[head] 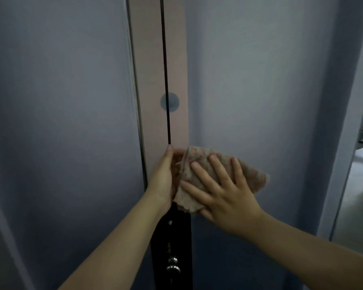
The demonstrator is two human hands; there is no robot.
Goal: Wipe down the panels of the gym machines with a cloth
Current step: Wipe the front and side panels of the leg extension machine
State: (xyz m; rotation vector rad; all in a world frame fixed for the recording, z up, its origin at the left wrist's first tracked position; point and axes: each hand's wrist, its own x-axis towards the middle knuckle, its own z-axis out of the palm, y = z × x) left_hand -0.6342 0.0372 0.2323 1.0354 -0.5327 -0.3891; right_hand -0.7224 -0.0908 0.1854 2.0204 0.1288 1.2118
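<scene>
Pressing flat, the right hand (222, 193) spreads straight fingers over the cloth (199, 176) against the grey panel (249, 91); the left hand (166, 176), fingers straight, touches the cloth's left edge.

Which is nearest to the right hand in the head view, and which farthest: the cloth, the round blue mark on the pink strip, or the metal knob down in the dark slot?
From the right hand:
1. Cloth, directly under its flat fingers, pressed to the panel.
2. Metal knob, below and to the left, in the dark slot.
3. Round blue mark, above and to the left, on the pink strip; only slightly farther than the knob.
</scene>
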